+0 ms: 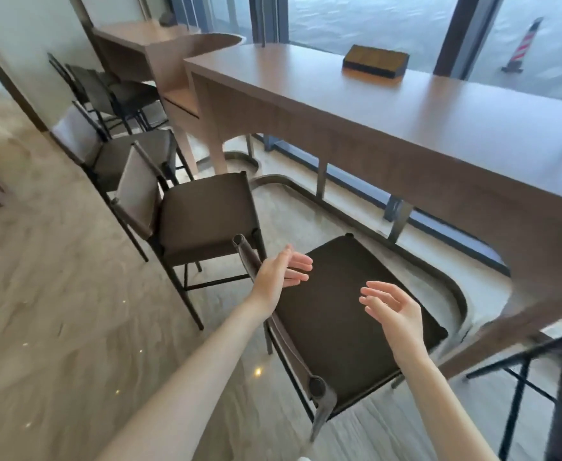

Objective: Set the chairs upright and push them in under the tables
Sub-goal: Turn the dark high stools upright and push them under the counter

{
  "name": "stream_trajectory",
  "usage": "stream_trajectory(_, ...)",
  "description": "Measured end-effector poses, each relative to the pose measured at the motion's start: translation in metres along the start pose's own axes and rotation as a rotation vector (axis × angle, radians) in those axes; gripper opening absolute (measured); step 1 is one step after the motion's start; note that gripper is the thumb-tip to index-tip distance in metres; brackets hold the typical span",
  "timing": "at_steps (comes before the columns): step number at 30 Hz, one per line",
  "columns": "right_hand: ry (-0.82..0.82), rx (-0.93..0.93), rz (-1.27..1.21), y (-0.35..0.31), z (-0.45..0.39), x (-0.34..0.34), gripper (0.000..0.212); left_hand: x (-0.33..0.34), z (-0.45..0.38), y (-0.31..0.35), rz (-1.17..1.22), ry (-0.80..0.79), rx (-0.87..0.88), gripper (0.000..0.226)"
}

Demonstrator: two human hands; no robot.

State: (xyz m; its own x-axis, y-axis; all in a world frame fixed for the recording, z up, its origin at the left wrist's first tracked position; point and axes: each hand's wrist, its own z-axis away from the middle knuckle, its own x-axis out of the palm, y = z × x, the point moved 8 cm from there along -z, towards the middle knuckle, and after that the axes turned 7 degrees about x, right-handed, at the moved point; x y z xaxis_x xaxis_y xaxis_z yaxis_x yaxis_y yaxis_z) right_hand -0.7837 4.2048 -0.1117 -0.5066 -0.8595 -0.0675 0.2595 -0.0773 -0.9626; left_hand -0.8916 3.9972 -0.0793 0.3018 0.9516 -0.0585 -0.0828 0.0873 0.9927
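Note:
A dark-seated chair [349, 314] stands upright right below me, its seat front close to the edge of the long wooden table [389, 104]. My left hand [281, 271] hovers above the chair's backrest rail, fingers relaxed, holding nothing. My right hand [392, 307] floats over the seat, palm turned inward, fingers loose and empty. To the left, a second chair [199, 214] stands upright, its seat at the table's leg. Behind it stands a third chair [126, 154], and further dark chairs [106, 91] sit by the far desk.
A dark box [376, 61] lies on the tabletop near the window. A smaller wooden desk [146, 44] stands at the back left. Another dark chair frame [539, 377] shows at the right edge. Marble floor [56, 294] spreads to the left.

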Motion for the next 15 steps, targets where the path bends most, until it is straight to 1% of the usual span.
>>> stream_trajectory(6,0.257,0.046,-0.077,0.015,0.022,-0.079,0.019,0.093,-0.015,0.006,-0.018,-0.283,0.019,0.05)
stream_trajectory(9,0.367,0.071,-0.106,0.026,0.044,-0.106,0.02,0.132,-0.011,0.007,-0.04,-0.427,0.023,0.05)
stream_trajectory(12,0.467,0.087,-0.128,0.034,0.068,-0.121,0.02,0.159,-0.001,0.007,-0.04,-0.559,0.005,0.053)
stream_trajectory(15,0.572,0.095,-0.166,0.039,0.091,-0.124,0.019,0.172,0.01,0.009,-0.039,-0.678,-0.003,0.054)
